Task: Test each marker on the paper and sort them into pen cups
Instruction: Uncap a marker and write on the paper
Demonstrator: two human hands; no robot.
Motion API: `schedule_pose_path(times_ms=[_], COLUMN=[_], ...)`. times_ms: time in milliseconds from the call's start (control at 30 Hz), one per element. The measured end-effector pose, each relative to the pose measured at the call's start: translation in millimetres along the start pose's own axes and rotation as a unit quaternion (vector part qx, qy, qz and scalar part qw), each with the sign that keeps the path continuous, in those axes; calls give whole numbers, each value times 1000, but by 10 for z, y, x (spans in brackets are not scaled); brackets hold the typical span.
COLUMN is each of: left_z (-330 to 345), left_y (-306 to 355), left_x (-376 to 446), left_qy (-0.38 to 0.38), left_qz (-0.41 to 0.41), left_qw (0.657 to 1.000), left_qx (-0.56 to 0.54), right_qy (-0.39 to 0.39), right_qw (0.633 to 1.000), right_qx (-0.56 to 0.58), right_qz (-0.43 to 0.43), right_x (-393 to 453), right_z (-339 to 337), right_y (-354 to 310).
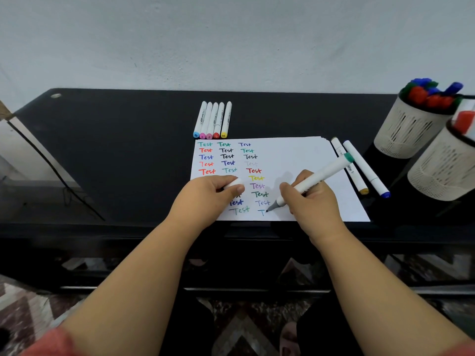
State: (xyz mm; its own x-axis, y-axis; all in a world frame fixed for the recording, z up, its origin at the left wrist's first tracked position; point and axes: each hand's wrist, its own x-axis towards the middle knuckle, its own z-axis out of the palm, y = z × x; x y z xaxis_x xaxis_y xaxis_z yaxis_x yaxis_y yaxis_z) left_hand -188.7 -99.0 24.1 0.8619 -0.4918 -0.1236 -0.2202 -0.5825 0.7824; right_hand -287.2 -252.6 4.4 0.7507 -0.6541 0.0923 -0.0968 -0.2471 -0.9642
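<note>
Landmark for all positions: the white paper (282,160) lying on the black counter (115,150). Over the paper's left part, the left hand (205,199) rests with fingers curled around a white cap (234,183), its grip closed on that cap. Just beyond the paper's far left corner, five capped markers (212,119) lie side by side, touching, their coloured ends toward the paper. The paper carries three columns of the word "Test" in various colours. Over the paper's near edge, the right hand (312,199) has its grip closed around a white marker (311,182) with a green far end, tilted, tip touching the sheet at a partly written letter in the bottom row. Along the paper's right edge lie two more markers (359,168), near each other, one yellow-ended, one blue-ended. Right of the paper stand two pale perforated pen cups (411,129), the farther one holding red, green and blue markers.
</note>
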Motion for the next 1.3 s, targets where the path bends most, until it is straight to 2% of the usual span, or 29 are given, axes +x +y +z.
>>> schedule_pose_path(times_ms=[633,867,1167,1300], left_z=[-4,3,2,1], left_y=[-6,-7,2,-1], left_x=[-13,-10,-10,-18], left_qy=[2,2,-4,-5], left_qz=[0,4,2,2], left_qw=[1000,1000,1000,1000], left_qx=[11,5,23,27], right_qy=[13,41,24,57], right_qw=[1000,999,999,993], right_qx=[23,26,29,93], right_qz=[11,12,24,45], right_x=[-22,10,-9,15], right_z=[-28,-38,-54,-63], right_y=[-48,-14,-65,-79])
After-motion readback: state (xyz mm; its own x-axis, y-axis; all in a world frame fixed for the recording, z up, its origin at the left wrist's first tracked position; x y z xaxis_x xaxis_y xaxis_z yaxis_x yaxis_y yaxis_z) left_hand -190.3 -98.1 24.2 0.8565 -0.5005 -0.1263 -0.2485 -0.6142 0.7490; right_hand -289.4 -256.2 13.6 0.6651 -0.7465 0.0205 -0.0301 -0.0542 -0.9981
